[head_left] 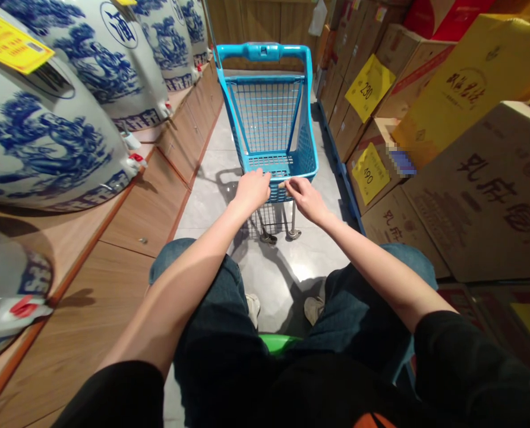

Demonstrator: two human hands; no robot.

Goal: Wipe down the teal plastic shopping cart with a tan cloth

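Observation:
A small blue plastic shopping cart (269,113) stands in the aisle ahead of me, its basket empty and its handle on the far side. My left hand (251,189) rests on the cart's near rim with the fingers curled over the edge. My right hand (304,196) grips the same rim just to the right, fingers pinched on the edge. I am seated low, knees in blue jeans spread either side of a green stool (276,342).
Large blue-and-white ceramic jars (55,137) with taps sit on wooden cabinets (149,208) along the left. Stacked cardboard boxes (483,190) with yellow price tags (369,172) line the right. A grey tiled floor (215,196) runs between them.

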